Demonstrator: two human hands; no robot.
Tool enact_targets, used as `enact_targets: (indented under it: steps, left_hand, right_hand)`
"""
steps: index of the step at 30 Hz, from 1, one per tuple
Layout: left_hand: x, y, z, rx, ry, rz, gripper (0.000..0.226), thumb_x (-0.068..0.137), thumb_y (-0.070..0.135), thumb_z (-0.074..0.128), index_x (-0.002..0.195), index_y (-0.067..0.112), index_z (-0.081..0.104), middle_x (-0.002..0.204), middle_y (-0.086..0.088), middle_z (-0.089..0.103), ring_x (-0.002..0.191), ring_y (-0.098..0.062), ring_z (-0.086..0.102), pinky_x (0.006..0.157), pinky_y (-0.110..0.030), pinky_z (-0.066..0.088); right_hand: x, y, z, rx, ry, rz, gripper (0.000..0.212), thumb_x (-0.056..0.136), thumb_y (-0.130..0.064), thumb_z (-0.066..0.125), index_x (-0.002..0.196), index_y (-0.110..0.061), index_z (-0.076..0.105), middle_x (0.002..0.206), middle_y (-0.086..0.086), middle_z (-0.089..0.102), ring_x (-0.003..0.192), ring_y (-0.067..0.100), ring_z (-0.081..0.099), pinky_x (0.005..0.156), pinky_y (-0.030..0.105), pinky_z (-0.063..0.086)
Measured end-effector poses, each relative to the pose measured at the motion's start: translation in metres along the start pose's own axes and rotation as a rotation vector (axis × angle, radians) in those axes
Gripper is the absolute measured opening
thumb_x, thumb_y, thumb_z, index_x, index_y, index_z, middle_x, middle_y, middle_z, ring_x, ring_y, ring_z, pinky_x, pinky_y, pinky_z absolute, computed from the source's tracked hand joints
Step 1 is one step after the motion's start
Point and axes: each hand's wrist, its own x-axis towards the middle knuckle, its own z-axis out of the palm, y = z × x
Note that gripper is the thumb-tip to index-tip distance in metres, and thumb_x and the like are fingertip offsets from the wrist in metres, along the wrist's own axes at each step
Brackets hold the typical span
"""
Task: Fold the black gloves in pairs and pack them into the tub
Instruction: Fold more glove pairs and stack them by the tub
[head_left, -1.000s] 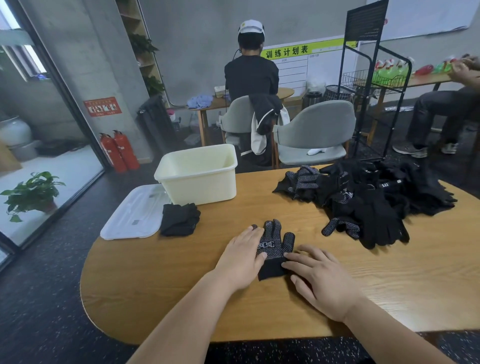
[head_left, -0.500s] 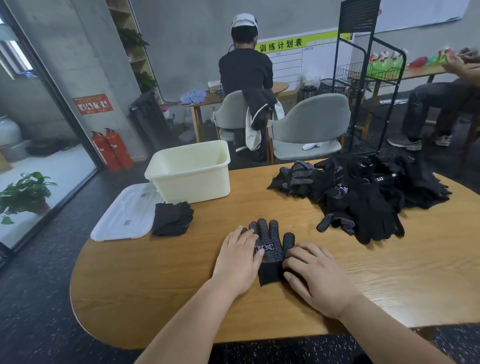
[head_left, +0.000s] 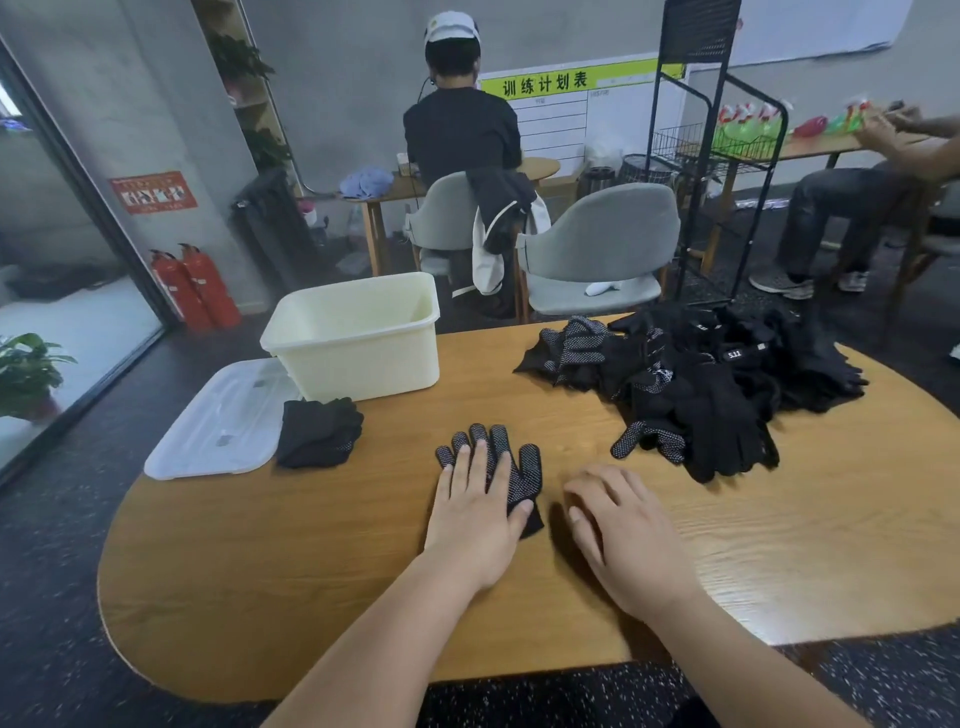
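A: Hands?
B: Left hand (head_left: 475, 512) flat, fingers straight, pressing the dotted glove (head_left: 523, 467) near centre of the table (head_left: 311, 571). Right hand (head_left: 623, 538) relaxed on the wood just right of it, holding nothing.
A: Tub?
B: Tub (head_left: 363, 358) far left, glove pile (head_left: 717, 395) far right.

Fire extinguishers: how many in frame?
2. The left fire extinguisher and right fire extinguisher stand side by side on the floor, left of the tub. None appear hidden.
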Motion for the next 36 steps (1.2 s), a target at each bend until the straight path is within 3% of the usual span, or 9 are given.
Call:
enact_targets:
  steps: [4, 10, 15, 18, 21, 24, 28, 31, 36]
  left_hand:
    - [-0.012, 0.008, 0.004, -0.029, -0.033, 0.113, 0.072, 0.108, 0.067, 0.010, 0.169, 0.033, -0.008, 0.175, 0.002, -0.022, 0.160, -0.021, -0.024, 0.132, -0.047, -0.007]
    - [-0.027, -0.009, 0.007, -0.121, 0.096, 0.115, 0.069, 0.108, 0.066, 0.008, 0.169, 0.036, -0.005, 0.175, 0.008, -0.021, 0.158, -0.011, -0.029, 0.132, -0.040, -0.009]
    - [-0.034, -0.007, 0.008, -0.124, 0.158, 0.204, 0.062, 0.111, 0.062, 0.013, 0.167, 0.037, 0.025, 0.175, 0.015, 0.012, 0.161, -0.008, 0.001, 0.133, -0.037, 0.003]
    - [-0.034, -0.007, 0.006, -0.154, 0.133, 0.219, 0.060, 0.111, 0.061, 0.018, 0.165, 0.038, 0.028, 0.174, 0.016, 0.016, 0.161, -0.006, 0.004, 0.133, -0.034, 0.002]
    - [-0.034, -0.006, 0.005, -0.151, 0.137, 0.233, 0.061, 0.111, 0.061, 0.017, 0.166, 0.038, 0.026, 0.174, 0.017, 0.016, 0.161, -0.004, 0.002, 0.132, -0.032, -0.001]
    - [-0.035, -0.006, 0.006, -0.152, 0.142, 0.232, 0.061, 0.111, 0.062, 0.017, 0.167, 0.037, 0.024, 0.174, 0.017, 0.016, 0.161, -0.003, 0.002, 0.132, -0.033, 0.000]
    - [-0.036, -0.006, 0.006, -0.172, 0.172, 0.230, 0.061, 0.111, 0.061, 0.020, 0.166, 0.036, 0.026, 0.173, 0.016, 0.018, 0.160, -0.005, 0.005, 0.131, -0.029, -0.001]
    - [-0.038, -0.007, 0.005, -0.188, 0.199, 0.216, 0.060, 0.110, 0.061, 0.023, 0.164, 0.035, 0.032, 0.171, 0.016, 0.023, 0.159, -0.006, 0.010, 0.131, -0.028, 0.004]
    - [-0.037, -0.007, 0.003, -0.222, 0.210, 0.193, 0.058, 0.110, 0.060, 0.027, 0.162, 0.035, 0.036, 0.168, 0.016, 0.027, 0.156, -0.007, 0.016, 0.129, -0.028, 0.009]
  right_hand:
    - [0.004, 0.005, 0.003, -0.015, 0.102, 0.194, 0.042, 0.106, -0.042, 0.037, 0.136, -0.022, 0.058, 0.150, 0.001, 0.048, 0.141, 0.025, 0.041, 0.113, 0.045, 0.042]
    - [0.013, 0.011, 0.007, -0.026, 0.114, 0.509, 0.049, 0.106, -0.040, 0.036, 0.148, -0.019, 0.050, 0.172, 0.010, 0.022, 0.160, 0.030, 0.009, 0.129, 0.051, 0.018]
    - [0.014, 0.013, 0.007, -0.076, 0.151, 0.606, 0.059, 0.105, -0.039, 0.040, 0.158, -0.014, 0.039, 0.174, 0.017, 0.009, 0.161, 0.034, 0.000, 0.130, 0.052, 0.009]
    - [0.016, 0.011, 0.008, -0.110, 0.101, 0.689, 0.064, 0.105, -0.043, 0.036, 0.160, -0.010, 0.035, 0.170, 0.024, 0.017, 0.159, 0.039, 0.007, 0.129, 0.055, 0.011]
    - [0.018, 0.009, 0.009, -0.170, 0.096, 0.682, 0.065, 0.105, -0.046, 0.035, 0.158, -0.008, 0.039, 0.161, 0.022, 0.040, 0.152, 0.038, 0.030, 0.128, 0.054, 0.016]
    - [0.016, 0.007, 0.007, -0.268, 0.165, 0.580, 0.055, 0.104, -0.040, 0.039, 0.146, -0.007, 0.054, 0.130, 0.015, 0.063, 0.127, 0.035, 0.052, 0.126, 0.053, 0.022]
    - [0.013, -0.001, 0.000, -0.301, 0.172, 0.404, 0.040, 0.101, -0.036, 0.039, 0.109, -0.011, 0.068, 0.103, 0.007, 0.063, 0.103, 0.031, 0.057, 0.119, 0.052, 0.033]
    - [0.010, -0.002, -0.003, -0.208, 0.263, 0.316, 0.029, 0.100, -0.029, 0.052, 0.119, -0.013, 0.067, 0.126, 0.009, 0.057, 0.122, 0.031, 0.051, 0.122, 0.051, 0.030]
    - [0.028, 0.024, -0.025, -0.133, 0.376, 0.390, 0.049, 0.099, -0.025, 0.059, 0.146, -0.012, 0.052, 0.162, 0.015, 0.038, 0.149, 0.037, 0.030, 0.128, 0.051, 0.018]
